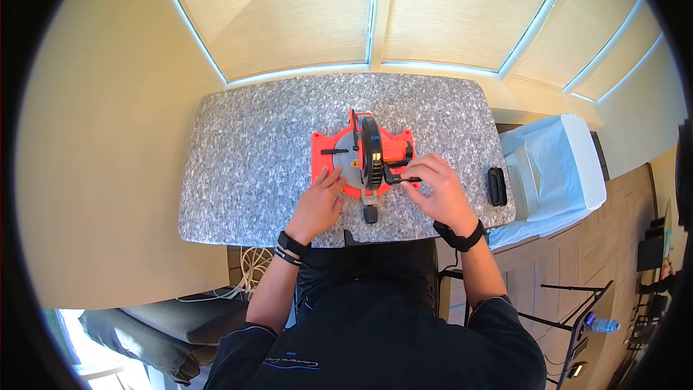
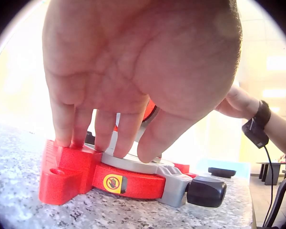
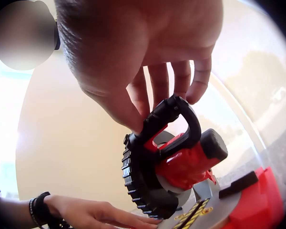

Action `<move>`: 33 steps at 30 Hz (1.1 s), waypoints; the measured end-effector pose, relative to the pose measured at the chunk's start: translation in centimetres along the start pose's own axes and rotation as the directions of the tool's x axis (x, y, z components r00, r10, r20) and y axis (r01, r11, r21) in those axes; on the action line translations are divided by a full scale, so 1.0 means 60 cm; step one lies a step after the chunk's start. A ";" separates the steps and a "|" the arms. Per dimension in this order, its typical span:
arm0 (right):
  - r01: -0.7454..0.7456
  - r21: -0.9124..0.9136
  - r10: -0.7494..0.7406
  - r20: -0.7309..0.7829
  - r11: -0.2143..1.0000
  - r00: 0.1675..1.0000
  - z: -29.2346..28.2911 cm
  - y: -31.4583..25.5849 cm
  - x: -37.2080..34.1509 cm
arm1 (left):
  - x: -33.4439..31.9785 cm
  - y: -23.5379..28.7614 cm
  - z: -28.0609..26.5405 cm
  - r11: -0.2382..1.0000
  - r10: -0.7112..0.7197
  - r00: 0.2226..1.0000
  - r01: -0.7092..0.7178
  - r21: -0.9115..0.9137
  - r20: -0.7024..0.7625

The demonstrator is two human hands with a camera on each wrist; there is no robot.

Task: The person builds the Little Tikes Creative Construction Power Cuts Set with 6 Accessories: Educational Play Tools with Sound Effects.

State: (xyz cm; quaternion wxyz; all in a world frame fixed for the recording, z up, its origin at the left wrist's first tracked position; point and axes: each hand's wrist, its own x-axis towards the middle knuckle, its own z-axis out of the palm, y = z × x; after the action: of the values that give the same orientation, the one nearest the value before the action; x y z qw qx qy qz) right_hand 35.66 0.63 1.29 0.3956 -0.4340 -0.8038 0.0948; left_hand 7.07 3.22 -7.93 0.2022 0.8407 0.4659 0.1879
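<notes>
A small red and black miter saw [image 1: 372,152] stands on the speckled table, its black ribbed blade guard [image 3: 139,179] upright above a round grey turntable [image 2: 128,164]. My left hand [image 1: 317,206] rests on the near left of the base, fingers straight and fingertips down on the grey plate beside the red corner block [image 2: 69,174]. At the saw's right side, my right hand [image 1: 442,191] holds the black loop handle [image 3: 193,121] between thumb and fingers. A black knob [image 2: 206,192] sticks out from the front of the base.
The grey speckled table [image 1: 245,166] has a small black case [image 1: 497,186] near its right edge. Beyond that edge is a bin with a pale blue liner [image 1: 563,195]. White cables [image 1: 254,263] lie on the floor at the left. A wall with blinds [image 1: 303,18] bounds the far side.
</notes>
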 end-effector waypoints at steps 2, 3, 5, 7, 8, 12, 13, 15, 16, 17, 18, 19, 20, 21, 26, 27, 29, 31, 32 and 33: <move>0.018 -0.009 -0.019 -0.029 1.000 0.999 -0.005 -0.003 0.011 | -0.001 0.000 0.001 1.000 0.014 1.000 -0.014 0.013 -0.006; 0.037 -0.018 -0.038 -0.057 0.999 0.998 -0.007 -0.004 0.017 | -0.001 0.001 0.000 1.000 0.008 1.000 -0.008 0.015 -0.002; 0.050 -0.031 -0.053 -0.086 0.998 0.995 -0.012 -0.003 0.031 | 0.000 0.001 0.000 1.000 0.003 1.000 -0.003 0.018 0.001; 0.064 -0.044 -0.069 -0.113 0.997 0.991 -0.014 -0.001 0.044 | 0.000 -0.001 0.002 1.000 -0.001 1.000 0.001 0.030 0.007; 0.070 -0.063 -0.078 -0.138 0.996 0.987 -0.015 0.000 0.049 | 0.000 -0.001 0.002 1.000 -0.002 1.000 0.002 0.030 0.006; 0.075 -0.105 -0.093 -0.178 0.992 0.980 -0.019 0.003 0.071 | 0.000 -0.002 0.002 1.000 -0.011 1.000 0.011 0.026 0.010; 0.076 -0.105 -0.094 -0.178 0.992 0.980 -0.020 0.003 0.076 | 0.000 -0.001 0.002 1.000 -0.015 1.000 0.015 0.023 0.013; 0.061 -0.104 -0.082 -0.210 0.993 0.974 -0.020 0.002 0.084 | 0.000 0.000 0.001 1.000 -0.016 1.000 0.016 0.021 0.011; 0.061 -0.104 -0.082 -0.211 0.993 0.974 -0.020 0.001 0.086 | 0.000 0.001 0.001 1.000 -0.017 1.000 0.017 0.020 0.010; 0.053 -0.105 -0.074 -0.214 0.993 0.974 -0.020 0.001 0.088 | 0.000 0.001 0.000 1.000 -0.016 1.000 0.016 0.021 0.010; 0.044 -0.108 -0.067 -0.217 0.993 0.974 -0.020 0.000 0.089 | 0.000 0.001 0.000 1.000 -0.014 1.000 0.014 0.018 0.007; 0.044 -0.108 -0.067 -0.218 0.993 0.974 -0.020 0.000 0.089 | 0.000 0.001 0.000 1.000 -0.013 1.000 0.013 0.015 0.003; 0.043 -0.109 -0.066 -0.220 0.993 0.973 -0.020 0.000 0.090 | 0.000 0.001 0.000 1.000 -0.013 1.000 0.013 0.015 0.003; 0.042 -0.109 -0.066 -0.222 0.993 0.973 -0.020 0.000 0.090 | 0.000 0.001 0.001 1.000 -0.015 1.000 0.015 0.010 0.001; 0.048 -0.098 -0.068 -0.208 0.994 0.976 -0.020 0.000 0.085 | 0.000 0.001 0.001 1.000 -0.016 1.000 0.016 0.008 -0.004; 0.058 -0.091 -0.076 -0.206 0.994 0.976 -0.019 0.001 0.083 | 0.000 0.000 0.002 1.000 -0.014 1.000 0.014 0.010 -0.008; 0.053 -0.088 -0.069 -0.193 0.995 0.979 -0.017 0.000 0.075 | 0.000 -0.001 0.003 1.000 -0.012 1.000 0.012 0.012 -0.011; 0.048 -0.085 -0.062 -0.180 0.995 0.982 -0.015 -0.002 0.067 | -0.001 0.000 0.002 1.000 -0.006 1.000 0.006 0.013 -0.017; 0.041 -0.081 -0.055 -0.175 0.996 0.983 -0.014 -0.003 0.062 | -0.001 0.001 0.002 1.000 -0.006 1.000 0.006 0.012 -0.016; 0.035 -0.078 -0.048 -0.170 0.996 0.984 -0.013 -0.004 0.058 | -0.001 0.002 0.001 1.000 -0.010 1.000 0.010 0.016 -0.015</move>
State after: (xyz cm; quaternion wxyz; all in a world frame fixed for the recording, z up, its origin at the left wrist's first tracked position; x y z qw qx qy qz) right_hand 34.95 3.03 3.86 0.4488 -0.4383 -0.7786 0.0188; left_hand 7.16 3.11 -7.89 0.1927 0.8386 0.4731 0.1894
